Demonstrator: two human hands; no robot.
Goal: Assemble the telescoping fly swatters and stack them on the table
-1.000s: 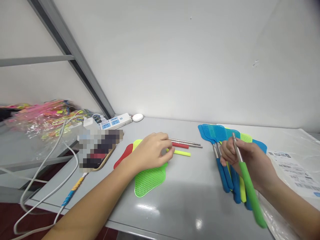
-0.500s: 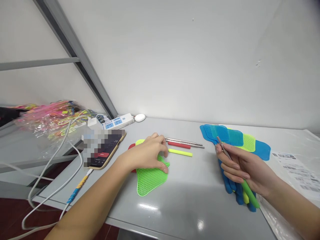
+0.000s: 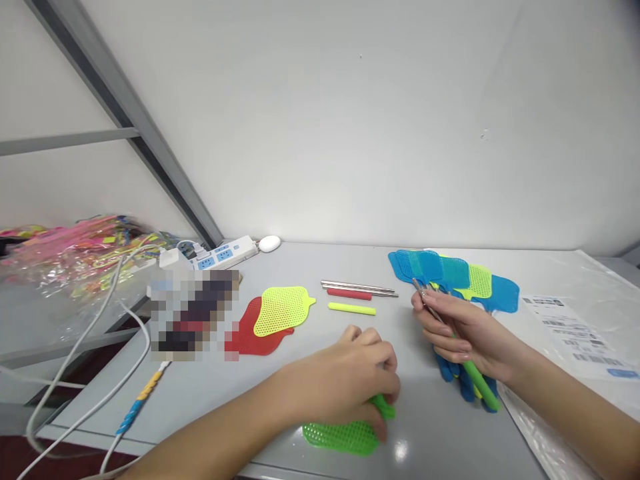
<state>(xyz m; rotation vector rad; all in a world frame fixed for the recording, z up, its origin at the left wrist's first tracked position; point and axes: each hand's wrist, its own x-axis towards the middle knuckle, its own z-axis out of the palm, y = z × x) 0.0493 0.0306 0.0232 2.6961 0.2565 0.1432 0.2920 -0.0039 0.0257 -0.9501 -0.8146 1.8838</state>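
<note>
My left hand [image 3: 350, 387] is closed on a green perforated fly swatter head [image 3: 345, 437], near the table's front edge. In my right hand [image 3: 463, 333] is a metal rod with a green handle [image 3: 483, 387], its bare metal tip pointing up and left. A yellow swatter head [image 3: 284, 310] lies partly over a red swatter head [image 3: 260, 337] at centre left. Behind them lie thin metal rods [image 3: 357, 287], a red handle tube [image 3: 349, 294] and a yellow handle tube [image 3: 351, 309]. Overlapping blue and yellow fly swatters [image 3: 455, 275] lie behind and under my right hand.
At the left are a phone [image 3: 200, 310], partly blurred, white cables [image 3: 120, 307], a power strip [image 3: 225, 253] and a white oval device [image 3: 269, 243]. Plastic bags of colourful items [image 3: 90, 257] lie beyond. A labelled plastic package [image 3: 575, 333] covers the right side.
My left hand has drawn the green swatter head right and toward me, uncovering the yellow and red heads. My right hand still holds the green-handled rod. The view has shifted slightly.
</note>
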